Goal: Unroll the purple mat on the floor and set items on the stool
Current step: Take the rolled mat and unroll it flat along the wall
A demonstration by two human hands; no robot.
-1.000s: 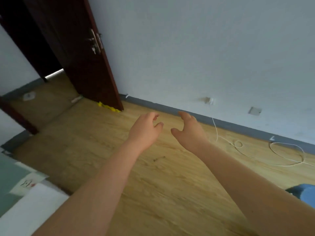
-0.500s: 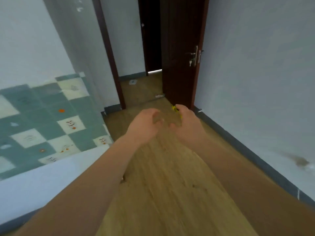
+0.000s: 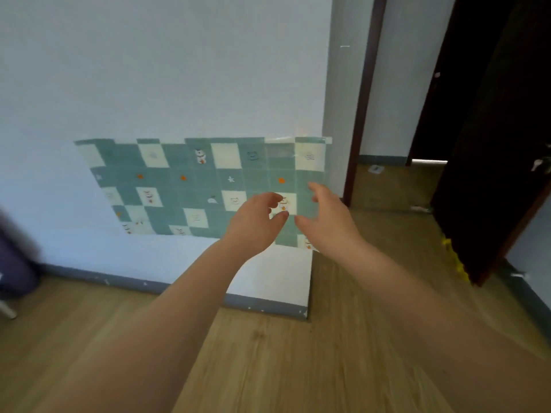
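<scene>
Wood-plank floor (image 3: 268, 368) runs under me to a pale wall (image 3: 179, 70) with a grey skirting. One teal checkered sheet (image 3: 190, 186) sticks to that wall. One dark door (image 3: 492, 144) stands open at the right. My two hands hold nothing: left hand (image 3: 253, 225) and right hand (image 3: 328, 222) hang loosely curled, close together. A blurred purple shape (image 3: 15, 263), possibly the mat, sits at the floor's left edge.

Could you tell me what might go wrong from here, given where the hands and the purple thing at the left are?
Both the left hand and right hand are empty and raised in mid-air, and the blurred purple object, possibly the mat, sits at the frame's left edge, so a reach could miss it. The open dark door close on the right could be bumped while turning.
</scene>
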